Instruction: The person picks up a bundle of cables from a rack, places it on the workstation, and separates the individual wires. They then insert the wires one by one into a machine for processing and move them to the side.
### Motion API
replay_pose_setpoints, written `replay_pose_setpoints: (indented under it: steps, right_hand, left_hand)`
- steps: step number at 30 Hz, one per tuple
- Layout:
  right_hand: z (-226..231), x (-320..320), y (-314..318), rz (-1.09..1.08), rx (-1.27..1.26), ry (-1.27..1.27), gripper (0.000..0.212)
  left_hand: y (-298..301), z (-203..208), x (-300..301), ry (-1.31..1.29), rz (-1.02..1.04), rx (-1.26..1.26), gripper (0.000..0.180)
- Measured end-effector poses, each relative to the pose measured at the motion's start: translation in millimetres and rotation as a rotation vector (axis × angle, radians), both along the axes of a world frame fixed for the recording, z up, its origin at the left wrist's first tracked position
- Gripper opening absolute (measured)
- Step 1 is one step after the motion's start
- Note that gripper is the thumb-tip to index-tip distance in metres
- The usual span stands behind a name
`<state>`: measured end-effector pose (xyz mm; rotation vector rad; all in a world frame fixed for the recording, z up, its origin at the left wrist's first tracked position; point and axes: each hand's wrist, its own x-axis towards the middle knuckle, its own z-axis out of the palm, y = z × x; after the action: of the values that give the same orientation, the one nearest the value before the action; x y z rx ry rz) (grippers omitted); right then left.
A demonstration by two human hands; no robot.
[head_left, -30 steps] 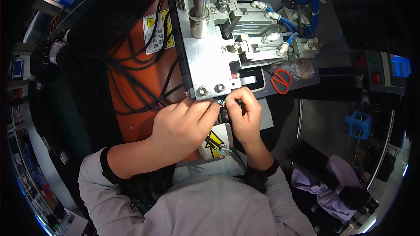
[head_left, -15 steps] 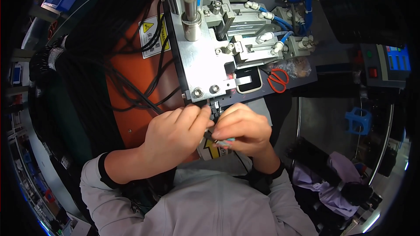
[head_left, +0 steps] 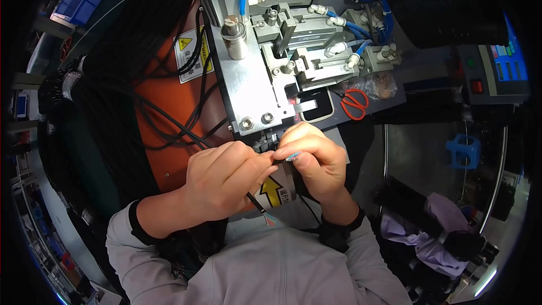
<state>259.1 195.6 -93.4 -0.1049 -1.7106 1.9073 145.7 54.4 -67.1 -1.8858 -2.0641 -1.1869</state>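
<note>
My left hand is closed in front of the machine, its fingertips meeting those of my right hand. Below the left hand, a black cable pokes out, ending in several thin coloured wires that fan apart. Between the right thumb and forefinger, short light-blue and pale wire ends show, in line with a dark cable piece that runs toward the left fingertips. Most of what the fingers grip is hidden. Just beyond the fingertips sits a small dark metal fixture at the machine's front edge.
The bench machine has a bright metal plate, cylinders and blue air hoses. Red-handled scissors lie right of it, near a plastic bag. Black cables drape over the orange surface at left. A control box stands right.
The fingertips have drawn together and slightly back from the fixture. A cable end with fanned wires now shows below the left hand. The machine sits slightly further left in view.
</note>
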Motion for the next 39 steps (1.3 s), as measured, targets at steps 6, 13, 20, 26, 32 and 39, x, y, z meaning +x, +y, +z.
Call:
replay_pose_setpoints:
  steps: [6, 13, 20, 26, 32, 39]
  right_hand:
    - [8.9, 3.3, 1.0, 0.046, -0.238, -0.177, 0.012]
    - [15.4, 2.6, -1.3, -0.151, 0.316, -0.149, 0.022]
    - [20.8, 9.1, 4.0, -0.117, 0.270, -0.182, 0.018]
    - [17.6, 5.1, 3.6, -0.084, 0.165, -0.177, 0.013]
    - [16.4, 3.4, -1.1, 0.088, -0.195, -0.123, 0.012]
    - [25.7, 4.8, 11.9, 0.084, 0.035, -0.185, 0.015]
  left_hand:
    - [-1.3, 0.5, 1.9, -0.020, 0.047, -0.051, 0.020]
    - [6.0, -7.9, -1.8, -0.089, 0.031, 0.045, 0.021]
    - [1.9, 0.4, 2.3, -0.051, 0.059, -0.008, 0.021]
    - [-1.0, 2.3, 1.8, 0.006, 0.066, -0.020, 0.017]
    - [-4.2, -4.6, -0.6, -0.117, -0.002, 0.130, 0.015]
    - [0.4, -2.3, -8.1, -0.099, -0.093, 0.046, 0.015]
